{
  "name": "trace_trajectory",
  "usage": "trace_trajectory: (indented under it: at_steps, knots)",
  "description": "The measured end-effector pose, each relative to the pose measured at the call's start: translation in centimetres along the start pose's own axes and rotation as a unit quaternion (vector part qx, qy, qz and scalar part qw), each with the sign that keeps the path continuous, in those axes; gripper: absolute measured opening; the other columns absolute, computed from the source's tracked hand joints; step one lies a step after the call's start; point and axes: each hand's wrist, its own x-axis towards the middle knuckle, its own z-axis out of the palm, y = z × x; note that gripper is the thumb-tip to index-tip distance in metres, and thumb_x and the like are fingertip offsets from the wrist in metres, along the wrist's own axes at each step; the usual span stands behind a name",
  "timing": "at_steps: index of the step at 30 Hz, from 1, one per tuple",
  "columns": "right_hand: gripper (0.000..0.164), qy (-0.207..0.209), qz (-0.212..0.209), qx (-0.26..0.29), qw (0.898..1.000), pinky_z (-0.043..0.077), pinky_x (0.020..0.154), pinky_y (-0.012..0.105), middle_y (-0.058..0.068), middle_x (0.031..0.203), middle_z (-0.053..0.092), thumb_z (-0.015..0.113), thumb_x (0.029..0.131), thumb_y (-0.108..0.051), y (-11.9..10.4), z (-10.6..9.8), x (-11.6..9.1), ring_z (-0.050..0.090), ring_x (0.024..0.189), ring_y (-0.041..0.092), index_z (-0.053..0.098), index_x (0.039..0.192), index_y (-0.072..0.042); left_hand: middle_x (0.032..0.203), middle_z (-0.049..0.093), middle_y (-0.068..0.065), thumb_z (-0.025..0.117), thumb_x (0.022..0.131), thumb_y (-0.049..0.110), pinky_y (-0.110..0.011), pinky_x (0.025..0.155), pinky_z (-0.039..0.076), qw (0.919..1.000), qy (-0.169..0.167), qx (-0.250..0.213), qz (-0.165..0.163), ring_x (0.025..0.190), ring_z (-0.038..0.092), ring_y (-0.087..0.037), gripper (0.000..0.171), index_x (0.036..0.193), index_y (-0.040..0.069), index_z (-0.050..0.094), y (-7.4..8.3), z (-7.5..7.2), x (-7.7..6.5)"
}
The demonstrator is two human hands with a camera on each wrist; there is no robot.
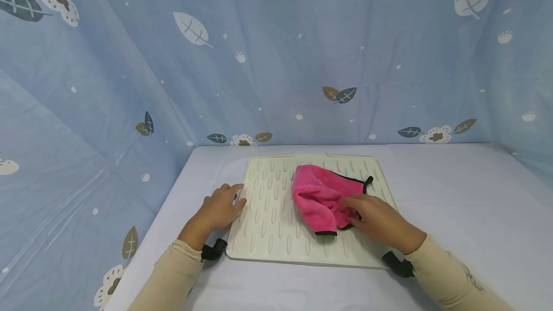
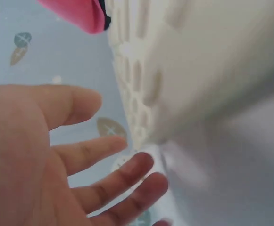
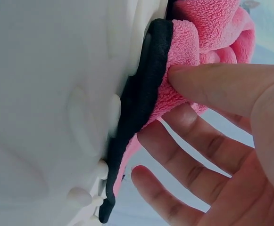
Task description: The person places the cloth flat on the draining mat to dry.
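Note:
A pink plush cloth (image 1: 317,191) with black edging and a black hanging loop lies crumpled on a cream ridged drying mat (image 1: 268,248). My right hand (image 1: 380,220) pinches the cloth near its right side; in the right wrist view the thumb presses on the pink pile (image 3: 186,47) beside the black trim, while the other fingers spread below. My left hand (image 1: 219,208) is at the mat's left edge, its fingers extended and holding nothing. The left wrist view shows that hand (image 2: 47,150) with fingers apart near the mat's rim; whether they touch it I cannot tell.
The mat lies on a table covered with a white cloth (image 1: 453,205). Blue curtains (image 1: 276,61) printed with leaves and flowers hang behind the table and along its left side. A black strap piece (image 1: 214,249) sits at the left wrist, another (image 1: 398,265) at the right.

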Motion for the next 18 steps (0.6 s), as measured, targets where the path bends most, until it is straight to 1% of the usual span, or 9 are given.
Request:
trace_trajectory:
  at_steps: [3,7,11,14,18]
  knots:
    - [0.026,0.003,0.000,-0.002,1.000,0.050,0.066,0.023,-0.010,0.085,0.063,0.078,0.080,0.001,0.0,0.0,0.0,0.053,0.073,0.005,0.071,0.097,-0.018,0.112,0.062,-0.010,0.056,0.101,0.034,-0.061,0.090,0.043,0.9996,0.027,0.008,0.008,0.104,0.060,-0.028,0.048,0.145,0.015,0.052,0.9,-0.3,-0.3]
    - [0.027,0.007,0.000,-0.006,1.000,0.050,0.066,0.024,-0.011,0.084,0.062,0.078,0.080,0.001,-0.1,0.0,-0.1,0.053,0.073,0.005,0.071,0.096,-0.019,0.114,0.066,-0.007,0.058,0.101,0.033,-0.058,0.089,0.044,0.9977,0.059,0.012,0.032,0.108,0.062,-0.027,0.043,0.141,0.017,0.057,2.3,-0.4,-0.8]
    - [0.026,0.009,0.001,-0.008,1.000,0.050,0.065,0.024,-0.011,0.083,0.062,0.079,0.080,0.001,-0.2,0.0,-0.1,0.053,0.072,0.005,0.070,0.096,-0.019,0.108,0.068,-0.003,0.060,0.099,0.033,-0.053,0.085,0.046,0.9936,0.089,0.021,0.065,0.103,0.065,-0.025,0.038,0.135,0.018,0.062,3.5,-0.3,-1.2]
    - [0.026,0.010,0.003,-0.009,1.000,0.050,0.065,0.024,-0.011,0.083,0.062,0.079,0.079,0.000,-0.2,0.0,-0.1,0.053,0.072,0.005,0.070,0.095,-0.018,0.103,0.070,0.000,0.062,0.098,0.031,-0.051,0.083,0.046,0.9902,0.106,0.021,0.089,0.098,0.066,-0.024,0.035,0.131,0.019,0.065,4.2,-0.2,-1.6]
    - [0.026,0.013,0.000,-0.010,1.000,0.050,0.065,0.023,-0.010,0.083,0.063,0.079,0.079,0.000,-0.3,0.0,-0.1,0.053,0.072,0.005,0.070,0.096,-0.018,0.101,0.070,0.001,0.064,0.097,0.031,-0.050,0.084,0.046,0.9868,0.112,0.012,0.116,0.097,0.065,-0.022,0.034,0.129,0.020,0.066,5.2,0.0,-2.1]
